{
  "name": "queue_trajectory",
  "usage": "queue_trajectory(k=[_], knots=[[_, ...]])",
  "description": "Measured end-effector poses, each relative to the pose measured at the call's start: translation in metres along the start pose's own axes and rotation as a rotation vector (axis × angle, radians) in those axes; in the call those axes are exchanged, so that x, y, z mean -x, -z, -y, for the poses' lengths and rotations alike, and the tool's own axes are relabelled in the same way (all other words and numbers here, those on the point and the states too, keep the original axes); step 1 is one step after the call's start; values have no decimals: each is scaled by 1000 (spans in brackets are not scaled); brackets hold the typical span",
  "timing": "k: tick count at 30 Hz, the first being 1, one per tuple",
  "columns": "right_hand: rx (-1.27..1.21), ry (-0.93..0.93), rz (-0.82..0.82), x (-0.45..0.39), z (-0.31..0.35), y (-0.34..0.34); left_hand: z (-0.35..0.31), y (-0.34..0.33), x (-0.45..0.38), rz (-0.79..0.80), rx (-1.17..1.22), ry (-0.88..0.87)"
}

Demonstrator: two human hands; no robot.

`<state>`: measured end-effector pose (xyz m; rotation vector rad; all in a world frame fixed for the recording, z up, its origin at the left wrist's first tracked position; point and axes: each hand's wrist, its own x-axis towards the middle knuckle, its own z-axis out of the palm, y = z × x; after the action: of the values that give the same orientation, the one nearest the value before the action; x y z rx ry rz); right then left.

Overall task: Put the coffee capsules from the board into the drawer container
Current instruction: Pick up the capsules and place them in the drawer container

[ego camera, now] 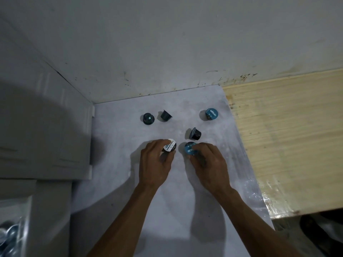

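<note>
Six capsules sit on the board [172, 191]: left hand [155, 164] fingers grasp the white-lidded capsule [169, 145], right hand [209, 164] fingers the blue-lidded capsule [190, 148]; four lie beyond. They look light, stiff, slick; pinch by the sides.

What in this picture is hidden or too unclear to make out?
Head view only:
- Drawer container, bottom left: cut off by the frame edge and blurred, so its contents cannot be counted.
- White-lidded capsule: body covered by the left hand.
- Blue-lidded capsule: lid lettering partly hidden by the right hand.
- Far capsule: too small and dark for any label.
</note>
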<state>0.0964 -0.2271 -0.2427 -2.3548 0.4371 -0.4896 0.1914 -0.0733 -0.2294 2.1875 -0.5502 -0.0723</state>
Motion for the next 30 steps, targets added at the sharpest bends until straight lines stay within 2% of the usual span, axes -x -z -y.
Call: queue_trajectory(k=[7, 14, 23, 30], knots=[[57, 15, -64, -3, 1, -8, 3, -3, 4, -44, 16, -33], [-57, -24, -85, 0, 21, 10, -18, 22, 17, -96, 94, -23], [-211, -10, -73, 20, 130, 43, -66, 129, 67, -187, 96, 7], [-339, 80, 6, 66, 261, 24, -50, 259, 140, -218, 53, -34]])
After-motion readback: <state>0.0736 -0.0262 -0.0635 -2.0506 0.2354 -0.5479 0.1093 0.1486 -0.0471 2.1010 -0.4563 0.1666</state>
